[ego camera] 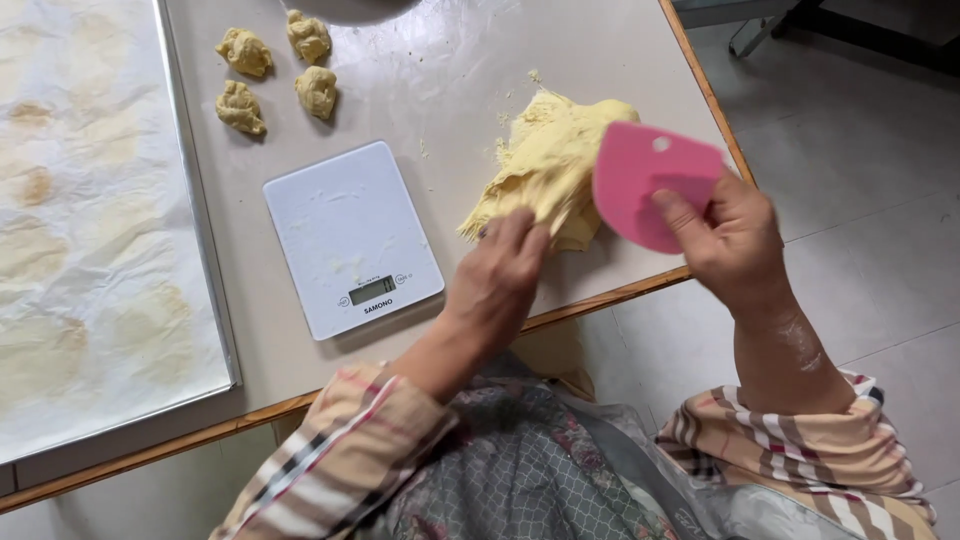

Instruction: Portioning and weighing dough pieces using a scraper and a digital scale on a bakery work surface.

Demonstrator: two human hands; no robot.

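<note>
A: The right hand (735, 235) pinches the pink scraper (645, 190); the dough (545, 165) lies just left of that grip.

B: The left hand (500, 275) pinches the dough's near edge; she should cut cleanly beside it.

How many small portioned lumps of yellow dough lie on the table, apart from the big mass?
4, clustered at the table's far left beyond the white scale: far-left lump, far-right lump, near-left lump, near-right lump. None seems hidden, though the frame's top edge cuts close.
</note>
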